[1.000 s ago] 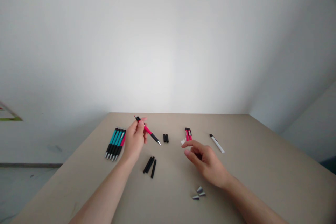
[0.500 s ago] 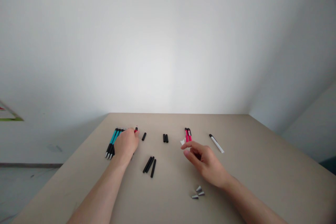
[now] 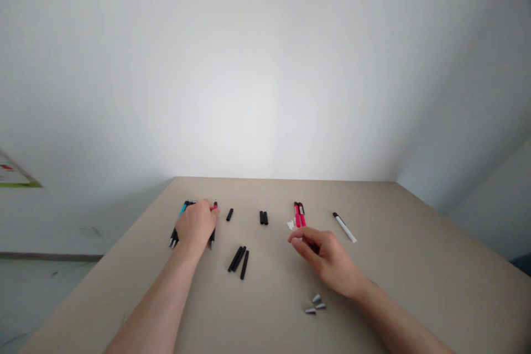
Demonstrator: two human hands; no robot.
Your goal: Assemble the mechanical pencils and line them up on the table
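Observation:
At the left of the table my left hand (image 3: 196, 224) is curled, knuckles up, over a row of teal-and-black pens (image 3: 182, 209). The thumb side of that hand lies across a red-and-black pen (image 3: 213, 237), whose top and silver tip show past it. Most of its fingers are hidden underneath. My right hand (image 3: 327, 259) hovers over the table right of centre, thumb and forefinger brought together, with nothing visible between them. Just beyond its fingertips are small white pieces (image 3: 291, 225) and two red pen barrels with black clips (image 3: 299, 214).
Black tubes (image 3: 238, 260) lie in the middle, and short black grips (image 3: 264, 217) sit farther back, with another black grip (image 3: 229, 214) nearer the left hand. Silver cone tips (image 3: 316, 305) are close to my right wrist. A white pen (image 3: 344, 227) rests at the right. The wall bounds the table's back.
My left hand has shifted slightly left over the teal pens, uncovering more of the red-and-black pen. The right thumb and forefinger have drawn closer together. The view has moved a little.

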